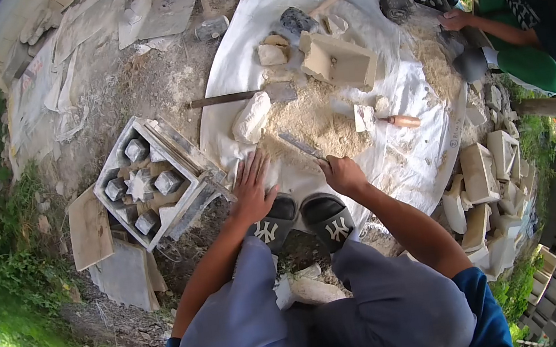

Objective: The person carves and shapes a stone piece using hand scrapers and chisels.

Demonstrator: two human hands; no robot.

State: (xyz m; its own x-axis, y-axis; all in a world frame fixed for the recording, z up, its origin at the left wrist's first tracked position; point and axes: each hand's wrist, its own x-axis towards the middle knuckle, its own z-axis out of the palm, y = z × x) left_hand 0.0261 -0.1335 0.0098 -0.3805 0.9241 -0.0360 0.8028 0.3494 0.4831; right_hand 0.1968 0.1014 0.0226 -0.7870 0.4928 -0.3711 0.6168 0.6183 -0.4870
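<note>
My left hand (251, 185) lies with its fingers spread on the near edge of the white sheet (226, 71), just below a pale rough stone block (252, 118). My right hand (345, 177) is wrapped round the near end of a long flat metal tool (300, 145). The tool's far end points up and left, over the sandy powder (320, 120) beside the block. A trowel with a wooden handle (403, 121) lies to the right. Beyond the powder sits a hollow rectangular stone box (339, 60). A hammer-like tool with a dark handle (226, 99) lies behind the block.
A square mould with a star pattern (142, 184) stands at left, near leaning boards (91, 228). My sandalled feet (326, 220) are between my hands. Stone blocks (478, 174) are piled at right. Another person's hand (456, 19) is at a dark mould, upper right.
</note>
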